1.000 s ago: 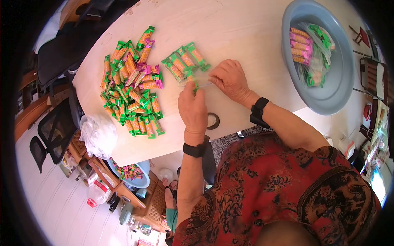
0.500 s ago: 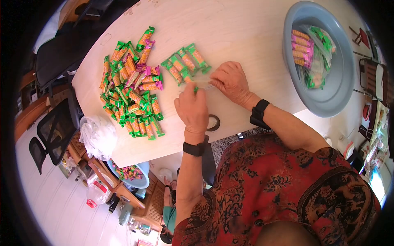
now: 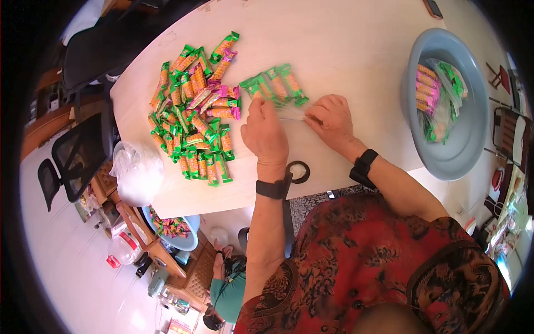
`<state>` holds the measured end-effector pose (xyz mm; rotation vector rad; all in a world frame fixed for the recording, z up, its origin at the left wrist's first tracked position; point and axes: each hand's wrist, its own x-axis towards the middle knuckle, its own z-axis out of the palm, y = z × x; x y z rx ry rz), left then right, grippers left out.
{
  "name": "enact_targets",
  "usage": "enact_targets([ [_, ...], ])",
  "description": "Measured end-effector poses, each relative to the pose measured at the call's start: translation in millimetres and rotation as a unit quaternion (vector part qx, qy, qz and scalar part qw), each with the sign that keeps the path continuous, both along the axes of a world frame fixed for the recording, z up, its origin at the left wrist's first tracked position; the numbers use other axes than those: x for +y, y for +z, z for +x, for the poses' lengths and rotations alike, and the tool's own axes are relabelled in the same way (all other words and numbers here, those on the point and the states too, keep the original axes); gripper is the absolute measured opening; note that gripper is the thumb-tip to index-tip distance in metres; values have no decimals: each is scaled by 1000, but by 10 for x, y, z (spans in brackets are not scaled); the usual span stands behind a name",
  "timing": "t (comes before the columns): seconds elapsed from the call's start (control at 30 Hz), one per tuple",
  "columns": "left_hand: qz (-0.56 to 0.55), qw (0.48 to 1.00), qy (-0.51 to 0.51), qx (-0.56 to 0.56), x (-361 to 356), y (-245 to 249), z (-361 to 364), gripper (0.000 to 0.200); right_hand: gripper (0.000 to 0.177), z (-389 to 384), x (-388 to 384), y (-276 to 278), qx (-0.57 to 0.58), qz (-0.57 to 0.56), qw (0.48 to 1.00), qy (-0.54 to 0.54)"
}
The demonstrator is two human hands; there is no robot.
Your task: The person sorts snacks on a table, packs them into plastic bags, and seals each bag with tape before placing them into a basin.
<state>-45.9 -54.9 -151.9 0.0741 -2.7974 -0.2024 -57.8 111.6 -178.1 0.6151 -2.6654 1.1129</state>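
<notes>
A clear plastic bag lies on the table with several green-and-orange snack packets side by side in it. My left hand is closed at the bag's near left edge, its fingertips over the lowest packet. My right hand pinches the right corner of the bag's open edge. Left of my hands spreads a loose pile of wrapped snacks, mostly green with some pink. A roll of tape rests by my left wrist.
A grey-blue basin at right holds filled bags. A white plastic bag sits at the table's left edge. Below is another blue basin of snacks. A person in a green top is nearby. A phone lies at the far edge.
The view has shifted, so the table's contents appear further right. My left hand has moved up against the bag's packets; the green bit seen at its fingertips no longer shows. My right hand keeps its pinch.
</notes>
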Motion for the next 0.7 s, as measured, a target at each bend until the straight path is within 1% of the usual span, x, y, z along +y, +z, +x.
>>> enact_targets([
  [0.13,-11,999,26,-26,-13,15,-40,22,15,3,-3,-12,-5,4,1000,-2],
  [0.33,24,1000,-5,-1,-113,-35,-19,25,16,0,-17,10,-9,10,1000,-5],
  [0.4,93,995,-21,-24,-159,47,19,30,16,1,-19,0,-9,6,1000,-8],
  [0.43,91,995,-20,-24,-205,106,69,30,17,-1,-14,-6,-11,5,1000,-8],
  [0.5,149,988,-27,-5,-353,291,190,37,17,-3,-14,0,-14,4,1000,-11],
  [0.53,149,988,-29,-6,-459,316,225,37,18,-7,-11,7,-7,4,1000,-8],
  [0.6,19,998,64,16,-705,329,302,40,18,10,-11,-1,-2,5,1000,-7],
  [0.63,19,998,63,14,-798,315,320,40,18,9,-19,-13,-1,4,1000,-6],
  [0.7,-114,981,156,-35,-917,245,296,37,18,-9,-3,-21,3,12,1000,-12],
])
